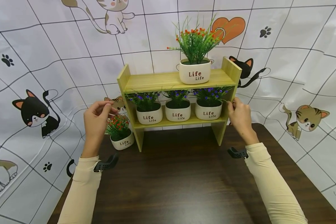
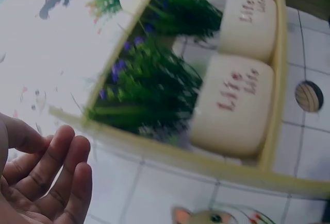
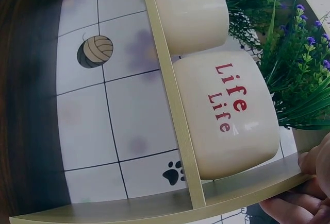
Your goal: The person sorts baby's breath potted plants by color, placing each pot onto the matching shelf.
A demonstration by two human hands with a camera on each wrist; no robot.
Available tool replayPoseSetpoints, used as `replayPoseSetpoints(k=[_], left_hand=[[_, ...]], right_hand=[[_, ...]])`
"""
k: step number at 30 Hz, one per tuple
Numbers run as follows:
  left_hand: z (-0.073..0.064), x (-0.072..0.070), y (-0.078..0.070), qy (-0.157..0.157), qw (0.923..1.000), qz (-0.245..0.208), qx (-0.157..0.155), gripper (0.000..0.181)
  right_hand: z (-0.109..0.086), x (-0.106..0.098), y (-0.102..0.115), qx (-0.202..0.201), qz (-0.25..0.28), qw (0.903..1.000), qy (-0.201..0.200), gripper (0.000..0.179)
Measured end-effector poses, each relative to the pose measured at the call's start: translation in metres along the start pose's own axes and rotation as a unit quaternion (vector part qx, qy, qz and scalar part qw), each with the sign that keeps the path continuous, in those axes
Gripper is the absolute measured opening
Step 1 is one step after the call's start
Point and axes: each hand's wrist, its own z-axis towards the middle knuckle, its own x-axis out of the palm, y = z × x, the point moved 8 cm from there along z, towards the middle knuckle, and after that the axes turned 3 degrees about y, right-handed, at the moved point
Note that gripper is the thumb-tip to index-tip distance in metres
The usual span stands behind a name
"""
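Observation:
A light wooden two-tier shelf (image 1: 154, 78) stands on the dark table. My right hand (image 1: 240, 118) pinches its right side panel, thumb inside and fingers outside in the right wrist view. To the left of the shelf, my left hand (image 1: 96, 119) hovers with loosely bent fingers (image 2: 46, 175) and holds nothing. Below it, a white pot with red flowers (image 1: 122, 140) sits on the table beside the shelf. Three white pots with purple flowers line the lower tier: left (image 1: 149, 115), middle (image 1: 177, 112) and right (image 1: 208, 110). Another red-flowered pot (image 1: 194, 72) stands right of centre on the top tier.
The dark brown table (image 1: 168, 180) extends in front of the shelf. Behind and at both sides hangs a white grid-patterned sheet (image 1: 291, 68) printed with cartoon cats and paw marks. Dark bands (image 1: 106, 164) are worn on both wrists.

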Motion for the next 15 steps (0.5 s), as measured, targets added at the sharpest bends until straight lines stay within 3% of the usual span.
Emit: replayPoseSetpoints(k=[6,11,15], left_hand=[[-0.01,-0.018,0.043,-0.031,0.9982,0.008,-0.051,0.016],[-0.016,-0.03,0.076,-0.056,0.9958,0.013,-0.071,0.015],[-0.024,-0.039,0.101,-0.062,0.9931,0.045,-0.089,0.023]], right_hand=[[0.0,0.0,-0.002,0.008,0.002,1.0,0.003,0.018],[0.001,0.0,-0.002,0.008,0.002,1.0,0.005,0.019],[0.0,0.001,-0.002,0.007,0.003,0.9999,0.007,0.02]])
